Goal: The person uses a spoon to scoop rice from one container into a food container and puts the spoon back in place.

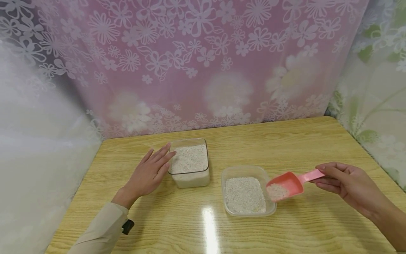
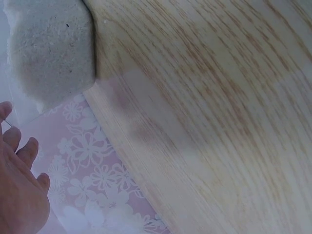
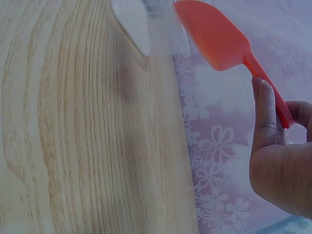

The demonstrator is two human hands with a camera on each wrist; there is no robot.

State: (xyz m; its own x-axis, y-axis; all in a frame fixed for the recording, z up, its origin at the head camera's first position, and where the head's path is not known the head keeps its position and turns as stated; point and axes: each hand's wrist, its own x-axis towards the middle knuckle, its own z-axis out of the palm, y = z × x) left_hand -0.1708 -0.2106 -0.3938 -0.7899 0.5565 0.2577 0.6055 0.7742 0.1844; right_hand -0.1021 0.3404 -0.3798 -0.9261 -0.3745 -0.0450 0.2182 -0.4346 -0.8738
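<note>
My right hand (image 1: 352,187) grips the handle of a red scoop (image 1: 293,185), whose bowl carries a small heap of pale rice-like grain. The scoop's tip hangs over the right rim of a low clear plastic container (image 1: 233,211) that holds more of this grain (image 1: 245,195). In the right wrist view the scoop (image 3: 217,36) shows its underside. My left hand (image 1: 149,173) rests with fingers extended on the left rim of a taller clear square container (image 1: 191,180), filled well up with the same grain (image 2: 53,48).
Both containers stand on a wood-grain table (image 1: 171,225). A pink flowered curtain (image 1: 196,70) hangs behind its far edge, with pale sheeting (image 1: 41,141) at the left and a leafy-patterned curtain (image 1: 377,98) at the right. A dark band (image 1: 128,227) sits at the left wrist.
</note>
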